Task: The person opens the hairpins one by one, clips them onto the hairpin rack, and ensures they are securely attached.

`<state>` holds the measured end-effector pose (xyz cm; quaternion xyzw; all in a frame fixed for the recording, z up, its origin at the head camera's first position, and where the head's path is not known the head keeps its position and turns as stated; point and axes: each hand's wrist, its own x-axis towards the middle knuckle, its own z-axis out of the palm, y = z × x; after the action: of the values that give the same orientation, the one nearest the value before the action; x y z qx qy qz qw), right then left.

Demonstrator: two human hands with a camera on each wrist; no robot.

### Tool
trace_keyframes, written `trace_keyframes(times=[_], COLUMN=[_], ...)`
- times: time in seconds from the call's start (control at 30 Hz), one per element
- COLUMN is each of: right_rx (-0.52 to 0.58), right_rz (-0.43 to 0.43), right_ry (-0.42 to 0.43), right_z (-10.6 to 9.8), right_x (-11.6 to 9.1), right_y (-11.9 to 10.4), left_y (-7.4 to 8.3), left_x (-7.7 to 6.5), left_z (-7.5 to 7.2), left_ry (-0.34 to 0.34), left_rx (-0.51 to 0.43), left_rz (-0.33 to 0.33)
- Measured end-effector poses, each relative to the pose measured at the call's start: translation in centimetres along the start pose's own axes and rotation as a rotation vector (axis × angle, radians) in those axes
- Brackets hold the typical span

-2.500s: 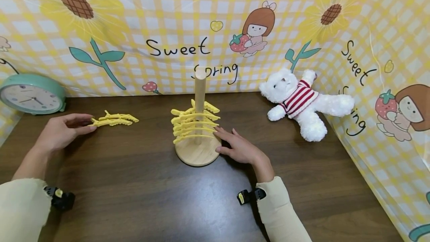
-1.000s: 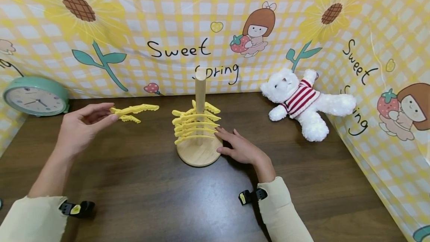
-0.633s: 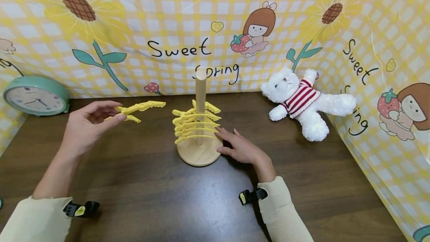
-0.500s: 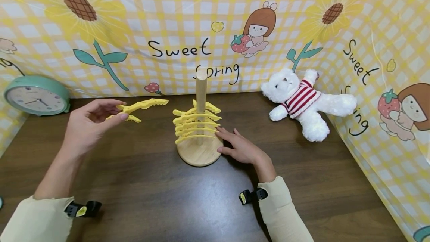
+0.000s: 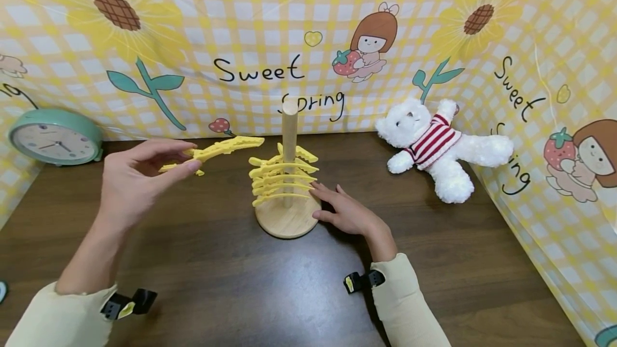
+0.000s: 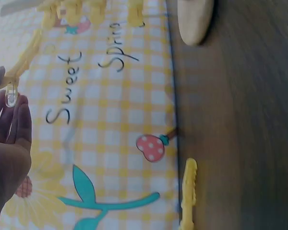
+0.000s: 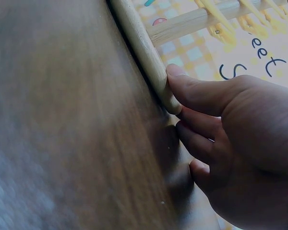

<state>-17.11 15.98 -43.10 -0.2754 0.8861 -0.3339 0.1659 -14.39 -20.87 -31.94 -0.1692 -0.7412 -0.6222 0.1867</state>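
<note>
In the head view my left hand [image 5: 132, 181] pinches a yellow hair clip [image 5: 231, 146] between thumb and fingers, its long end pointing right toward the wooden stand. The stand has an upright post [image 5: 290, 130] on a round base [image 5: 287, 224]. Several yellow hair clips [image 5: 281, 180] are fastened one above another on the post. Another yellow clip [image 6: 189, 191] lies on the table, mostly hidden behind my left hand in the head view. My right hand [image 5: 354, 216] holds the right edge of the base, the thumb [image 7: 180, 76] on its rim.
A green alarm clock [image 5: 55, 135] stands at the back left. A white teddy bear [image 5: 429, 138] in a striped shirt lies at the back right. Checked printed cloth [image 5: 246, 9] hangs behind and along the right side of the dark wooden table [image 5: 241, 293].
My left hand has picked up one of the two loose clips and carried it up and rightward, toward the stand. The right hand stays at the base.
</note>
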Motion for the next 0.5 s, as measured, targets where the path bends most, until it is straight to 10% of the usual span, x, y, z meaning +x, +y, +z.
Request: trace_keyframes(times=[0.3,0.5], right_rx=[-0.008,-0.007], right_rz=[-0.004,-0.008], right_ry=[-0.001,-0.002], right_z=[0.0,-0.1], right_x=[0.0,-0.1], right_y=[0.1,0.0], left_y=[0.4,0.8], left_x=[0.1,0.3], left_z=[1.9,3.6], left_ry=[-0.011,-0.026], left_rx=[-0.142,-0.066], left_rz=[0.123,0.183])
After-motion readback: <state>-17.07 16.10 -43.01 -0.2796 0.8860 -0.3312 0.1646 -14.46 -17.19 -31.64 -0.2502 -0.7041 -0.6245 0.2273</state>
